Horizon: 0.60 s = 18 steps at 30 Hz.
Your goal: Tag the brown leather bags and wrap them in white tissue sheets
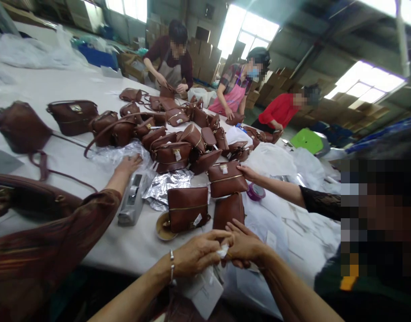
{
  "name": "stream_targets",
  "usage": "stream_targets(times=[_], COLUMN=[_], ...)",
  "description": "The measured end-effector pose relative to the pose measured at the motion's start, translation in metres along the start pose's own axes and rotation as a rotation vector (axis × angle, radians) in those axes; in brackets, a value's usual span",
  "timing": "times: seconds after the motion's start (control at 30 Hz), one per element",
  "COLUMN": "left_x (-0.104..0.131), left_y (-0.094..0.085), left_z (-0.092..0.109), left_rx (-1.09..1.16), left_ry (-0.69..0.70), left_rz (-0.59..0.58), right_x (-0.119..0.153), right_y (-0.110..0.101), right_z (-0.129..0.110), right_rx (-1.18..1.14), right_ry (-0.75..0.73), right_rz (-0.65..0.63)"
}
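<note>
My left hand (198,252), with a silver bracelet at the wrist, meets my right hand (247,247) near the table's front edge. Between their closed fingers shows a small crumpled white tag (222,251). Below hangs a white card (207,293); what it is fastened to is unclear. Just beyond my hands lie a brown handbag (227,210) and another brown bag with a zip (188,208), which leans over a tape roll (165,226).
A tape dispenser (131,199), silver foil (168,185) and a purple tape roll (256,192) lie among many brown bags (171,154). Co-workers' arms reach in from left and right; one hand (247,172) touches a bag (227,181). Several people stand across the table.
</note>
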State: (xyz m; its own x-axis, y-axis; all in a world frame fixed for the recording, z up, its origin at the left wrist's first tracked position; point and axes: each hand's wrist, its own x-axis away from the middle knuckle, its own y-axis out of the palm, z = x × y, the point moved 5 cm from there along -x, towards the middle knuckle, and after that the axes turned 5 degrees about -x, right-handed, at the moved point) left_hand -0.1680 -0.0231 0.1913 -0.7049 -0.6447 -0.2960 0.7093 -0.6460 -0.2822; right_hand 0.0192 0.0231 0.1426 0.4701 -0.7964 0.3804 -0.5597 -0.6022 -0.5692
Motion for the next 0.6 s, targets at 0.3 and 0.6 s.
stream_targets(times=[0.3,0.6], left_x=[-0.022,-0.032], left_y=[0.011,0.039], left_z=[0.023,0.007], left_rx=[0.086,-0.011], left_ry=[0.13,0.018], left_rz=[-0.285,-0.48], right_x=[0.041,0.116], right_y=[-0.036,-0.082], right_z=[0.045,0.132], right_rx=[0.807,0.21], right_ry=[-0.622,-0.048], right_rz=[0.354,0.625])
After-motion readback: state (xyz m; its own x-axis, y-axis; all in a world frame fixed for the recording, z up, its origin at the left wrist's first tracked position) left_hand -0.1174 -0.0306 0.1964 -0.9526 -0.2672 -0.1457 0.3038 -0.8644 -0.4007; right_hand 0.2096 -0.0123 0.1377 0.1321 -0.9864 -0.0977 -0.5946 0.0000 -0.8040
